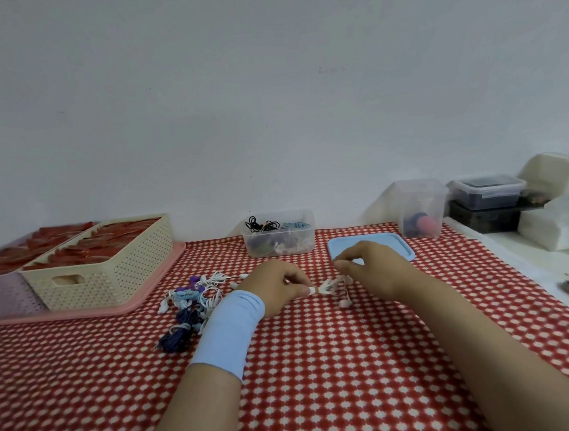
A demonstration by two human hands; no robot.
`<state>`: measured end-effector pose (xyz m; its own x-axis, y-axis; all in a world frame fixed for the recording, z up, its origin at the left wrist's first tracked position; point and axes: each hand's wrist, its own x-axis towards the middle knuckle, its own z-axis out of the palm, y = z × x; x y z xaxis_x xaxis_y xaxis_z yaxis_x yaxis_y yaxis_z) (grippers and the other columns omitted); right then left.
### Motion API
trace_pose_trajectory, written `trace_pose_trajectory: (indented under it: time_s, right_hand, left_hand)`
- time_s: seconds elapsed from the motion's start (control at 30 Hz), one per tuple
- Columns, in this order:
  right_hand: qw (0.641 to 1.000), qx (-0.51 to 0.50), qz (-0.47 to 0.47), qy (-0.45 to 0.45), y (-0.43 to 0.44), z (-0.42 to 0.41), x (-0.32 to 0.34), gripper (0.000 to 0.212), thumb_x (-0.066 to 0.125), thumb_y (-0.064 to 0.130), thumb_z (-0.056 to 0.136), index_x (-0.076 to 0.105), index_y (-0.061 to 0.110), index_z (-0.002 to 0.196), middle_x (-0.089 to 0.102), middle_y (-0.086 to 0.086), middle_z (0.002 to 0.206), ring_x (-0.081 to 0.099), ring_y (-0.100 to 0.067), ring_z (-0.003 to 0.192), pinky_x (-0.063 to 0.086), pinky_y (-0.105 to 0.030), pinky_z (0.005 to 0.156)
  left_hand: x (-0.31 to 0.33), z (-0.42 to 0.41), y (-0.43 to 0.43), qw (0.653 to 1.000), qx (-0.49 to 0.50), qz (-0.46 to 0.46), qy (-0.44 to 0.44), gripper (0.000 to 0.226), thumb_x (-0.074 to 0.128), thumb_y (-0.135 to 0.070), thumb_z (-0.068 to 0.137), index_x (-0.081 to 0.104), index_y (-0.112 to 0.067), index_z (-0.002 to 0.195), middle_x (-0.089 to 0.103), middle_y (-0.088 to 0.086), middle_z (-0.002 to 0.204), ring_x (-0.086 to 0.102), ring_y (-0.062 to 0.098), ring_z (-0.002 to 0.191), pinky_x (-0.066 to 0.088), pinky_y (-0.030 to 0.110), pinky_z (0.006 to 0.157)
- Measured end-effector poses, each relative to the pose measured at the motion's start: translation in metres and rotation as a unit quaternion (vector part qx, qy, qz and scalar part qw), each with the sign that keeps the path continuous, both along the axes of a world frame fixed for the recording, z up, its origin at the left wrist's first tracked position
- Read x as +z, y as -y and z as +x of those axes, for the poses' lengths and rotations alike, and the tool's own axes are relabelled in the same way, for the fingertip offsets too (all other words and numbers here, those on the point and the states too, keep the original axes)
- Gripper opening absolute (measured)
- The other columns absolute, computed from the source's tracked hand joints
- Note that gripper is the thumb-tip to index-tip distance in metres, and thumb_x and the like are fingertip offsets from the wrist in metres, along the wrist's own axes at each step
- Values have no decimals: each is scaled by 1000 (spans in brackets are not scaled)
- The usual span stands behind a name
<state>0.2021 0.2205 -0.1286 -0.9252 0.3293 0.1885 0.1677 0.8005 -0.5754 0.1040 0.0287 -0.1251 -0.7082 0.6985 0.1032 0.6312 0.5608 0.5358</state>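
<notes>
Where the red-and-white checked cloth covers the table (pixel 320 364) at centre frame, a thin white earphone cable (pixel 328 286), coiled into a small bundle, is held between both hands. At upper left, a cream perforated basket (pixel 119 277) holds red packets and stands on a pink tray (pixel 81 312); at upper centre a clear plastic tub (pixel 298 244) holds dark and blue elastic loops, with a flat blue lid (pixel 396 244) to its right. The left hand (pixel 274 288), wristbanded in pale blue, keeps its fingers clamped on the bundle's end; the right hand (pixel 378 269) arches above, fingers pinched on a strand.
</notes>
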Motion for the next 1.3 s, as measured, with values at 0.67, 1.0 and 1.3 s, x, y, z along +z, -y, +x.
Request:
trace_pose_trajectory:
  time_s: [0.67,1.0,1.3]
  right_hand:
    - [990,71,-79,-93,17,-90,71,15,82,12,80,78,26,81,76,2,75,62,-7,60,53,-24,65]
    - [998,13,44,-42,-2,-188,90,16,78,21,83,78,26,98,69,11,80,64,-12,79,48,-26,70]
    - [988,96,116,40,0,-193,53,48,51,4,87,70,26,126,65,2,133,63,-16,113,52,-31,96]
  left_hand:
    - [75,-75,11,989,51,108,-90,9,70,-24,89,75,-27,95,66,-14,95,57,3,88,41,20,82]
    - [76,-154,-25,988,107,77,-78,8,72,-23,88,74,-25,95,67,-8,104,62,11,91,44,24,78]
    - [38,-175,-27,995,53,-26,-83,17,62,-28,95,77,-21,100,71,-4,102,64,15,95,43,22,81]
